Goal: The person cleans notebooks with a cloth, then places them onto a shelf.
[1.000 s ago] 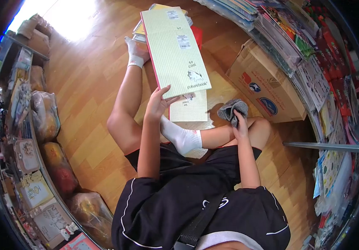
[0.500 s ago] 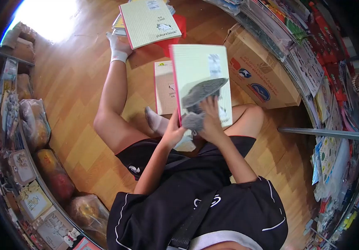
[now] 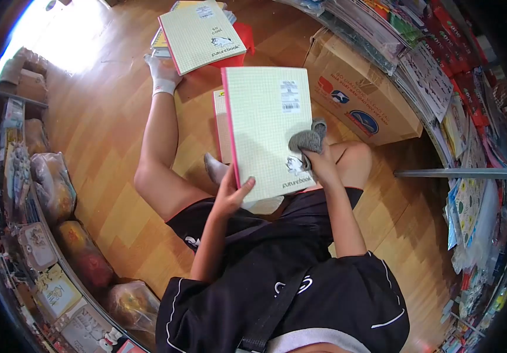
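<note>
The left hand (image 3: 234,194) is closed on the lower corner of a pale green squared notebook (image 3: 265,126), thumb lying across the cover and fingers behind it, holding it up tilted in front of the seated person. The right hand (image 3: 323,166) is bunched tight around a grey cloth (image 3: 308,139), which presses against the notebook's right edge, near the small printed picture on the cover. Under the raised notebook, a second notebook (image 3: 220,120) lies flat on the wooden floor (image 3: 106,135) between the person's legs. Further out, by the white-socked foot (image 3: 160,72), a stack of notebooks (image 3: 197,32) sits on something red. A cardboard box (image 3: 359,94) stands just right of the raised notebook, with racks of magazines (image 3: 436,76) behind it, and bagged goods (image 3: 50,182) line the shelves on the other side.
</note>
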`<action>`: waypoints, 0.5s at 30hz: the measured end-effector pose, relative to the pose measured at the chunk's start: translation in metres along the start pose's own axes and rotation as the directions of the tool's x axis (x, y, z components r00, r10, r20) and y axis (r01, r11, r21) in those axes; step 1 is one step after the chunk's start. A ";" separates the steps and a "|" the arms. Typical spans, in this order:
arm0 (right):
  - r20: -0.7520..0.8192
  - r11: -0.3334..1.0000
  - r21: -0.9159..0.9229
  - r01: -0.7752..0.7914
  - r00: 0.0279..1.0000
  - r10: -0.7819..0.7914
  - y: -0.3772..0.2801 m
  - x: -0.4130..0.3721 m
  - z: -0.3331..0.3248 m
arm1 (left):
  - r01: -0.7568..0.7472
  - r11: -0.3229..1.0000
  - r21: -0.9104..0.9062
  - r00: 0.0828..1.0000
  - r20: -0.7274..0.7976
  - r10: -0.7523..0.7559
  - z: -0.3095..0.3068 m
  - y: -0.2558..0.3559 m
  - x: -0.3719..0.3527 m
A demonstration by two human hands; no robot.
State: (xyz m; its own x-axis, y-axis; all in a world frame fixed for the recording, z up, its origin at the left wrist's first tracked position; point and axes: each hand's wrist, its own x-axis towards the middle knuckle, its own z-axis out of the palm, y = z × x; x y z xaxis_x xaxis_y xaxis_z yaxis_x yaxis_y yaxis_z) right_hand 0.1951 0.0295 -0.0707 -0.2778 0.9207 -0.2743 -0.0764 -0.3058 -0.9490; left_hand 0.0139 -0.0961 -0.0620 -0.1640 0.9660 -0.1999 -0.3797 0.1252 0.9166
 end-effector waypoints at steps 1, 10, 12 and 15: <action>-0.002 1.000 -0.001 0.001 1.000 -0.001 0.000 -0.005 0.000 | -0.015 1.000 -0.015 0.999 0.044 0.016 -0.005 0.004 0.004; 0.292 0.590 -0.373 0.716 0.695 -0.657 -0.045 -0.028 -0.003 | -0.065 0.916 -0.395 0.984 -0.178 -0.007 -0.028 -0.051 0.049; 0.478 0.346 -0.420 0.839 0.528 -0.702 -0.062 -0.034 0.006 | -0.092 0.888 -0.450 0.964 -0.262 -0.033 -0.015 -0.059 0.045; 0.815 0.094 -0.397 0.913 0.398 -0.421 -0.060 -0.044 0.019 | -0.108 0.879 -0.464 0.947 -0.317 -0.051 -0.009 -0.058 0.043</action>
State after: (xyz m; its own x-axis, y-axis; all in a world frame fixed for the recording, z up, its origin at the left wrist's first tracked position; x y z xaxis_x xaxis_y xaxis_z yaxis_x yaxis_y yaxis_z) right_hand 0.1938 0.0031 0.0016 -0.8592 0.2967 0.4168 0.1191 0.9083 -0.4011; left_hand 0.0208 -0.0640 -0.1267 -0.4244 0.8371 -0.3453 -0.7387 -0.0995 0.6666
